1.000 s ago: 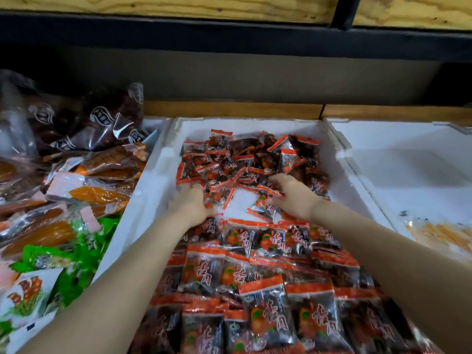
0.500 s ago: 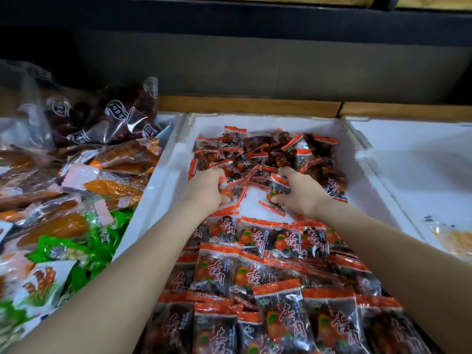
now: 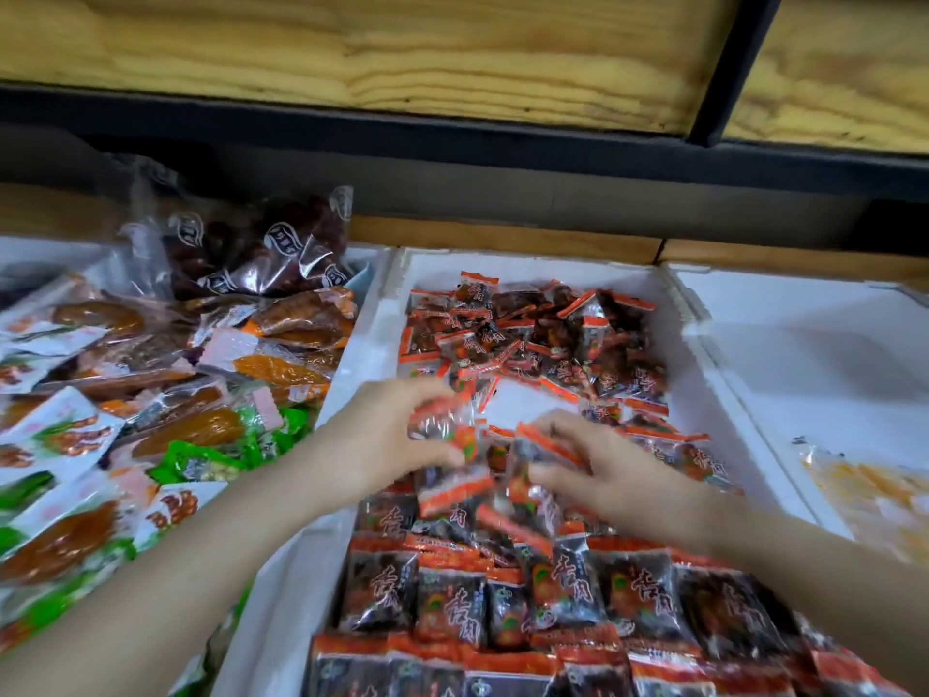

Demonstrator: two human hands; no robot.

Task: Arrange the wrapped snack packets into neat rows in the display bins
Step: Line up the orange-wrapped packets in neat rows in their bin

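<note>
The left hand (image 3: 382, 440) and right hand (image 3: 618, 477) each have their grip closed round loose packets (image 3: 442, 430); slick wrappers may slip, upsetting the neat rows (image 3: 558, 591) beneath

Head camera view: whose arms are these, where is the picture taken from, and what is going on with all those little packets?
There is no machine here. These are a person's two bare arms, seen from a camera worn on the head and looking down. The left hand and the right hand each grip a few snack packets, though motion blurs them. Below lies a white bin. It has a loose pile of the same red-and-black packets at the far end and neat rows at the near end. The bin to the left holds mixed snacks; the one to the right has some yellow packets.
</note>
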